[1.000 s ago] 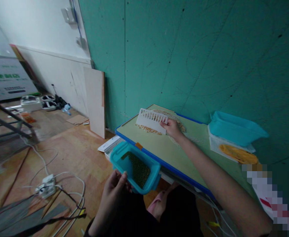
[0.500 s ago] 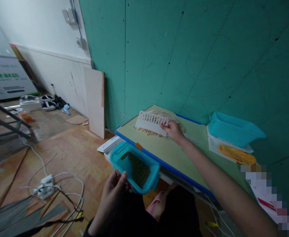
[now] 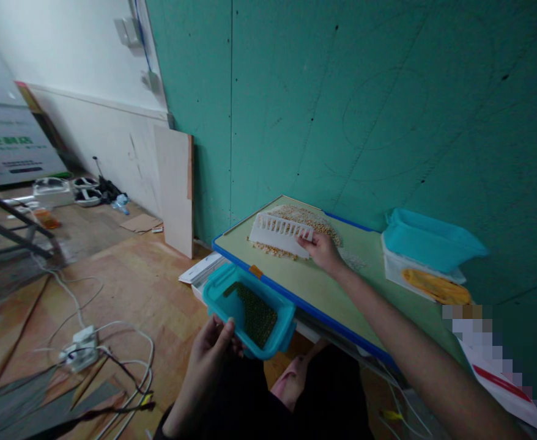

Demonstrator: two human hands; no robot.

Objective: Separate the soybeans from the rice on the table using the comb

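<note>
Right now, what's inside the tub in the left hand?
Small green grains lie in the turquoise tub, leaving part of its floor bare; what they cover is hidden.

The slotted scraper (image 3: 275, 236) is smooth, matt plastic. The near tub (image 3: 283, 328) is smooth plastic with a slight sheen. The tabletop (image 3: 314, 288) is smooth and matt; its edging (image 3: 318, 315) appears plastic. The grain pile (image 3: 293, 213) is rough. The floor (image 3: 158, 287) has a worn, wood-look finish.

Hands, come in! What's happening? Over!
Left fingers at rim of blue tub, small green beans inside. Right fingers pinching white slotted card. Loose grains on both sides.
</note>
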